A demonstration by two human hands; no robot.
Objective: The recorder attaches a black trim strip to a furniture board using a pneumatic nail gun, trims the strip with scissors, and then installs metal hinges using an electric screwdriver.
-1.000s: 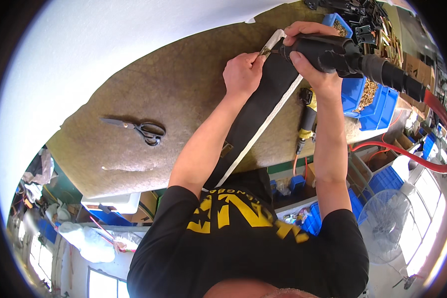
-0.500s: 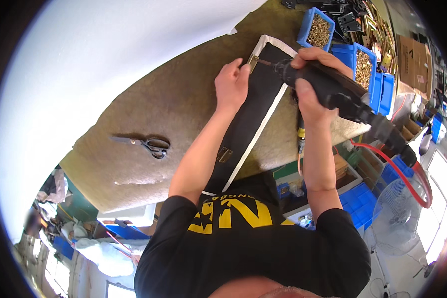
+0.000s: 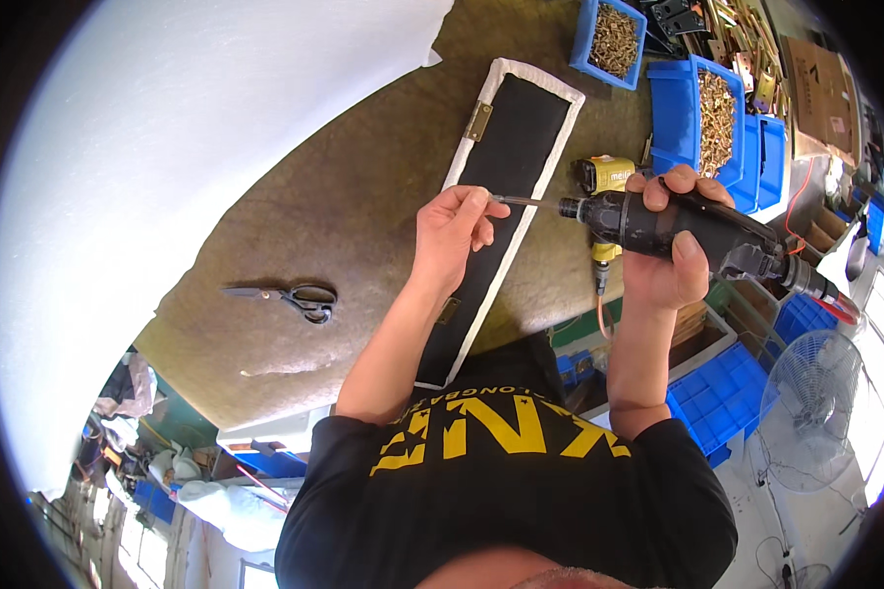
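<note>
My right hand [image 3: 668, 240] is wrapped round a black air screwdriver [image 3: 629, 218], held level above the table with its long thin bit [image 3: 535, 202] aimed left. At the bit's tip, the fingers of my left hand [image 3: 452, 231] are pinched together; whatever small piece they hold is hidden. Beneath both lies a long black panel [image 3: 521, 128] with a white padded border. One brass-coloured metal plate [image 3: 479, 121] sits on its far left edge. A second plate [image 3: 449, 311] shows partly beside my left wrist.
Scissors [image 3: 309, 299] lie on the brown table [image 3: 295, 216] to the left, near a large white sheet [image 3: 167, 128]. Blue bins [image 3: 680, 113] of screws stand far right. A yellow-and-black tool [image 3: 611, 175] with a hose lies right of the panel.
The screwdriver has drawn back from the far metal plate toward me and right. My left hand has left that plate and come to the bit's tip.
</note>
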